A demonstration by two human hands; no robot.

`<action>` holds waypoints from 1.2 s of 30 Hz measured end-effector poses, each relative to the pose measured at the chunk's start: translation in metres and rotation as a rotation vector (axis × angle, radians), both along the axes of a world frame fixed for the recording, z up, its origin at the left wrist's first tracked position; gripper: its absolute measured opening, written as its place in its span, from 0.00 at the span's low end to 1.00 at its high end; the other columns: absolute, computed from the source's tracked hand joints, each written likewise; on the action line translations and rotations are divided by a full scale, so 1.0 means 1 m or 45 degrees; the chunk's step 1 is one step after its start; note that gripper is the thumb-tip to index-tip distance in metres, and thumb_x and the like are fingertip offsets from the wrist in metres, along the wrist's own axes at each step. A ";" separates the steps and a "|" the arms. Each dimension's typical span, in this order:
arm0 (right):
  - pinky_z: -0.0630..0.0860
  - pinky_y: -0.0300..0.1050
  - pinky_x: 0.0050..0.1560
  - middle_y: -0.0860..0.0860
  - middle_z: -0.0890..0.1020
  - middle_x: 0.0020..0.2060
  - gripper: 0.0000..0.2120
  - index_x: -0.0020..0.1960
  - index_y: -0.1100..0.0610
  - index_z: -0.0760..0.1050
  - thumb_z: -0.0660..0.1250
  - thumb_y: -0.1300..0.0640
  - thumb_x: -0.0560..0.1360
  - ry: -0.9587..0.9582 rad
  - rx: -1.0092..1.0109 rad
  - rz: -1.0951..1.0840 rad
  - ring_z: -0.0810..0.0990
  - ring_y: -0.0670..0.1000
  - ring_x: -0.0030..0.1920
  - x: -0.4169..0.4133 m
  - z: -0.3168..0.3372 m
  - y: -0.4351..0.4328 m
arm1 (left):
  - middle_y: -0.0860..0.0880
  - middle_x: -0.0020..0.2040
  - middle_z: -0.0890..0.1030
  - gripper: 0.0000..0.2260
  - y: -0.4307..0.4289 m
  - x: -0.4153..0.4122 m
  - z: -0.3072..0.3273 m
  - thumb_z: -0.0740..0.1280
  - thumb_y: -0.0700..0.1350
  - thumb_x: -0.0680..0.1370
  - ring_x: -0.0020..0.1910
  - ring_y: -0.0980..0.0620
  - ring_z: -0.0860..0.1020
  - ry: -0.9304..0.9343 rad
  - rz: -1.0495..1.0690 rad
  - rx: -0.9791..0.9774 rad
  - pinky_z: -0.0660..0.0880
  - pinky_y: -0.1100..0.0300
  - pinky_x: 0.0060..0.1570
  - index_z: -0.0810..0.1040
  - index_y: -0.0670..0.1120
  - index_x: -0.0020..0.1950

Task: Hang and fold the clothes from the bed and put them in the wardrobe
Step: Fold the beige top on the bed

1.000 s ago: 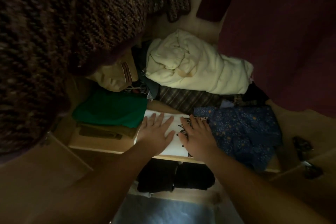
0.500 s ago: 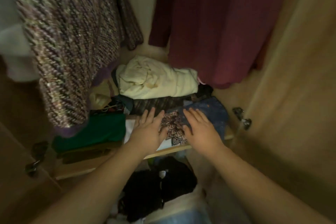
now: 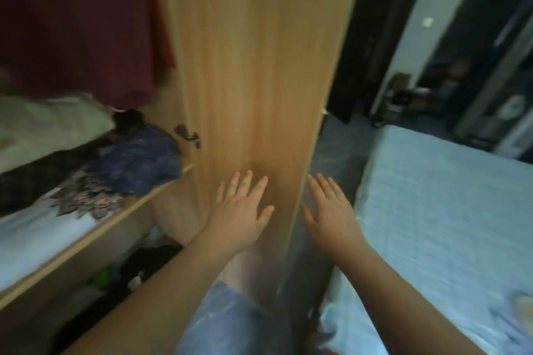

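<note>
Hovering flat hands [image 3: 242, 213] [image 3: 331, 213] by grained wardrobe door [image 3: 259, 66]

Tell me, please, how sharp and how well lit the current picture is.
Head view: motion blur softens everything, clearly on the bed and blue garment; the wardrobe door is well lit, the far room dark; left hand and right hand are readable.

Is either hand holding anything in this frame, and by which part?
Nothing is held. The left hand and the right hand are open, fingers spread, near the wardrobe door.
</note>
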State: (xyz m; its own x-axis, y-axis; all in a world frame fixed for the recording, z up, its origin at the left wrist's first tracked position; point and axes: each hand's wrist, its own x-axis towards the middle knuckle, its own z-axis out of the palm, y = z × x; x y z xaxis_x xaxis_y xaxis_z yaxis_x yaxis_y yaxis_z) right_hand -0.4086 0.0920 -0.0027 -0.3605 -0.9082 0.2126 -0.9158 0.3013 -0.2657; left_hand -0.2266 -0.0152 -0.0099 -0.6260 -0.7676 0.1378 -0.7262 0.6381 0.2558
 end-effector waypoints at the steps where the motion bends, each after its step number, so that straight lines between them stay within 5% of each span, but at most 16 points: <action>1: 0.54 0.55 0.77 0.53 0.58 0.79 0.31 0.80 0.51 0.54 0.59 0.46 0.80 -0.011 -0.009 -0.061 0.53 0.54 0.79 -0.018 0.000 0.024 | 0.49 0.83 0.48 0.30 0.015 -0.026 0.000 0.51 0.64 0.81 0.81 0.47 0.45 -0.005 -0.059 -0.006 0.45 0.44 0.78 0.47 0.58 0.81; 19: 0.51 0.51 0.78 0.56 0.61 0.78 0.29 0.79 0.57 0.57 0.56 0.47 0.82 -0.054 0.039 -0.858 0.56 0.56 0.78 -0.324 -0.050 0.524 | 0.47 0.82 0.53 0.30 0.421 -0.447 -0.051 0.52 0.62 0.82 0.80 0.44 0.51 -0.134 -0.893 0.028 0.51 0.44 0.76 0.49 0.55 0.82; 28: 0.52 0.52 0.78 0.53 0.57 0.79 0.29 0.80 0.54 0.53 0.56 0.47 0.83 -0.231 0.022 -1.038 0.51 0.54 0.80 -0.407 -0.085 0.602 | 0.44 0.81 0.57 0.31 0.486 -0.571 -0.079 0.54 0.61 0.82 0.79 0.41 0.56 -0.222 -1.080 0.012 0.57 0.44 0.74 0.51 0.51 0.82; 36: 0.49 0.49 0.79 0.54 0.57 0.79 0.28 0.80 0.55 0.54 0.56 0.49 0.83 -0.383 0.024 -1.071 0.52 0.55 0.79 -0.537 -0.131 0.603 | 0.41 0.81 0.57 0.31 0.487 -0.701 -0.137 0.52 0.60 0.82 0.78 0.40 0.58 -0.247 -1.079 0.266 0.58 0.48 0.75 0.52 0.48 0.82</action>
State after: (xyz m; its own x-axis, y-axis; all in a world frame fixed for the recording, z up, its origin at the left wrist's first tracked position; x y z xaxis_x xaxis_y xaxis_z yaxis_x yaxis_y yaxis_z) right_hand -0.9451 0.6949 -0.1340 -0.9473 -0.3202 -0.0103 -0.2820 0.8488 -0.4473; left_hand -0.9277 0.4718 -0.1469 -0.9922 -0.0342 -0.1202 -0.0744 0.9343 0.3487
